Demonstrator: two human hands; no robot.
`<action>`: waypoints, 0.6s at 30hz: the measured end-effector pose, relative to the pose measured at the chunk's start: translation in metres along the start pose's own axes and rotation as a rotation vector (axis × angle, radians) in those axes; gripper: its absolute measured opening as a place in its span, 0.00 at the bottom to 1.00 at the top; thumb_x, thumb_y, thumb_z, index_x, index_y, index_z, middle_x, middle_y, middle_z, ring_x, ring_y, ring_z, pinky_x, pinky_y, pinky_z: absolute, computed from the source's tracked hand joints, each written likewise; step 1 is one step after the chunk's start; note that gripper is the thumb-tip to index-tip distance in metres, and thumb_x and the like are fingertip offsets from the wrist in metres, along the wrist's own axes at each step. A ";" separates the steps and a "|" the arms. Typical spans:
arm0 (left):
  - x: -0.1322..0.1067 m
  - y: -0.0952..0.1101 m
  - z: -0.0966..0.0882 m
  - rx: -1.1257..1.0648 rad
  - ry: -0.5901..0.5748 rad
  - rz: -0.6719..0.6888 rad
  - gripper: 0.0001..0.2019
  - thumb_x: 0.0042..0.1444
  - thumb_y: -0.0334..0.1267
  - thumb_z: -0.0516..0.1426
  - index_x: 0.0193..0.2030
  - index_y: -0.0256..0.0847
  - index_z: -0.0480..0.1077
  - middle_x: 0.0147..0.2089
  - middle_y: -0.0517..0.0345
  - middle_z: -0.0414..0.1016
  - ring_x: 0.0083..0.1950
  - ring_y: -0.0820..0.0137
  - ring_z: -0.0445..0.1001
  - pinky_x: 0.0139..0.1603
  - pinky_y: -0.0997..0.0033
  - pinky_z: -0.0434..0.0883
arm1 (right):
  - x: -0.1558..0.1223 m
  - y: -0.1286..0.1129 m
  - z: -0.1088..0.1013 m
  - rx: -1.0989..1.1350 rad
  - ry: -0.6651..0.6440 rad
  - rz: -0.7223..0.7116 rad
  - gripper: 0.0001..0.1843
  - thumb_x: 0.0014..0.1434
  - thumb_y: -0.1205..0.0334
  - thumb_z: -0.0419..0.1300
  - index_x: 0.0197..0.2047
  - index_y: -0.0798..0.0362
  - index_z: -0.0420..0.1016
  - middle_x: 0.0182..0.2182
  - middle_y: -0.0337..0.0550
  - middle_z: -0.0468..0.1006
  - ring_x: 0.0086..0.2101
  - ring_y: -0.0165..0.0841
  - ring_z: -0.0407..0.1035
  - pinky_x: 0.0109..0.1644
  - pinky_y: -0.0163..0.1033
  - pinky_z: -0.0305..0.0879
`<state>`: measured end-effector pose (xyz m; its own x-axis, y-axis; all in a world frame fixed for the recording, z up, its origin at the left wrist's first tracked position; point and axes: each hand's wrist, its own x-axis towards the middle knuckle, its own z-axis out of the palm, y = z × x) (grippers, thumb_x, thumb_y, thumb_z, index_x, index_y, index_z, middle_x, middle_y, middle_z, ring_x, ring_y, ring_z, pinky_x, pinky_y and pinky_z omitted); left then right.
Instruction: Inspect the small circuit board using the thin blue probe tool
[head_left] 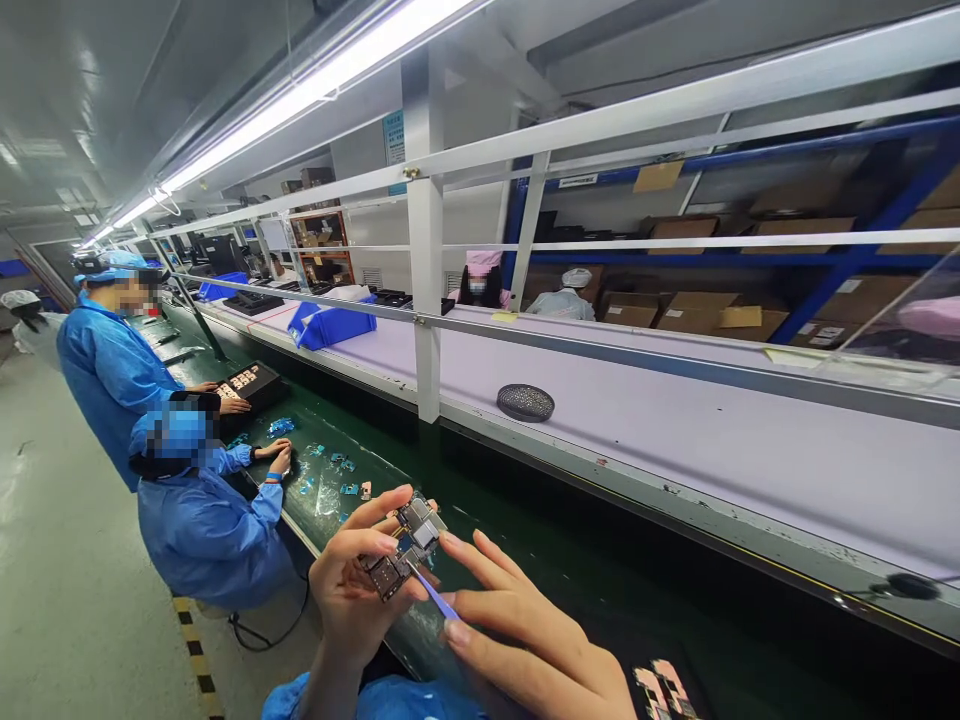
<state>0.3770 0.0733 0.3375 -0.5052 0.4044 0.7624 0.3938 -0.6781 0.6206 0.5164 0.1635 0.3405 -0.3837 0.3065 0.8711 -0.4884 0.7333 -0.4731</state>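
Note:
A small circuit board (397, 560) with metal shields is held up above the green bench by my left hand (352, 580), its fingers closed around the board's edges. My right hand (525, 620) pinches a pair of purple tweezers (435, 592) between thumb and finger. The tweezers' tip meets the lower middle of the board. One fingertip of my right hand is at the board's right edge. Behind my left hand, several small blue and copper-coloured boards (349, 489) lie on the bench.
A black tray with copper-coloured boards (664, 690) sits at lower right. Beyond the green bench (480, 530) runs a raised white shelf (645, 440) with a black mesh basket (525, 402) and blue bins (330, 320). A metal post (426, 300) stands ahead. Two co-workers in blue (202, 530) work at left.

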 end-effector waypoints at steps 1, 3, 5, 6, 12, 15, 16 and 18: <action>0.000 0.001 0.001 -0.008 0.001 0.004 0.15 0.60 0.37 0.67 0.52 0.47 0.72 0.65 0.54 0.75 0.52 0.62 0.84 0.31 0.78 0.83 | -0.001 -0.003 0.002 -0.007 0.014 0.013 0.08 0.69 0.67 0.61 0.50 0.52 0.78 0.43 0.44 0.83 0.58 0.47 0.75 0.67 0.60 0.71; 0.001 0.002 0.001 -0.017 0.001 0.014 0.16 0.60 0.37 0.67 0.54 0.48 0.73 0.65 0.54 0.76 0.52 0.63 0.84 0.34 0.76 0.84 | -0.002 -0.006 0.003 -0.021 0.020 0.018 0.08 0.70 0.65 0.60 0.50 0.52 0.78 0.44 0.45 0.83 0.58 0.47 0.75 0.67 0.59 0.71; 0.002 0.002 0.001 -0.007 0.006 0.022 0.18 0.60 0.37 0.68 0.55 0.49 0.73 0.65 0.53 0.76 0.54 0.61 0.83 0.44 0.69 0.85 | -0.001 -0.005 -0.001 -0.048 -0.017 -0.007 0.10 0.72 0.63 0.58 0.52 0.52 0.78 0.46 0.47 0.83 0.59 0.47 0.74 0.67 0.58 0.71; 0.003 0.002 0.001 0.000 0.007 0.026 0.18 0.59 0.38 0.68 0.56 0.49 0.74 0.65 0.52 0.76 0.56 0.59 0.82 0.48 0.66 0.84 | 0.000 -0.004 -0.004 -0.065 -0.056 -0.033 0.11 0.72 0.62 0.57 0.53 0.52 0.78 0.47 0.48 0.83 0.60 0.47 0.73 0.67 0.57 0.71; 0.003 0.000 0.000 0.014 0.027 0.059 0.19 0.60 0.39 0.67 0.58 0.50 0.74 0.64 0.53 0.77 0.56 0.58 0.82 0.54 0.61 0.83 | 0.003 0.013 -0.018 -0.171 -0.271 -0.185 0.14 0.73 0.58 0.56 0.55 0.51 0.78 0.50 0.47 0.83 0.64 0.47 0.69 0.72 0.61 0.62; -0.001 0.000 0.000 0.012 0.038 0.035 0.19 0.60 0.40 0.68 0.57 0.51 0.74 0.64 0.53 0.77 0.57 0.56 0.82 0.48 0.64 0.85 | 0.002 0.016 -0.018 -0.229 -0.291 -0.209 0.14 0.72 0.60 0.56 0.57 0.46 0.78 0.50 0.44 0.84 0.60 0.44 0.73 0.75 0.69 0.51; -0.002 0.000 0.000 0.005 0.040 0.021 0.19 0.60 0.40 0.68 0.57 0.51 0.74 0.64 0.53 0.77 0.57 0.56 0.81 0.45 0.66 0.85 | 0.002 0.016 -0.018 -0.235 -0.302 -0.190 0.15 0.72 0.60 0.57 0.58 0.45 0.77 0.49 0.44 0.84 0.58 0.43 0.74 0.74 0.70 0.50; -0.004 0.000 0.000 -0.015 0.041 -0.003 0.19 0.60 0.38 0.68 0.57 0.52 0.74 0.65 0.52 0.76 0.55 0.56 0.83 0.37 0.71 0.85 | 0.004 0.014 -0.019 -0.217 -0.334 -0.136 0.16 0.71 0.62 0.57 0.59 0.45 0.76 0.47 0.43 0.84 0.53 0.41 0.75 0.73 0.70 0.54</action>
<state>0.3785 0.0716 0.3345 -0.5374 0.3812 0.7522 0.3806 -0.6863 0.6197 0.5228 0.1867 0.3394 -0.5778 0.0105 0.8161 -0.3891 0.8754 -0.2868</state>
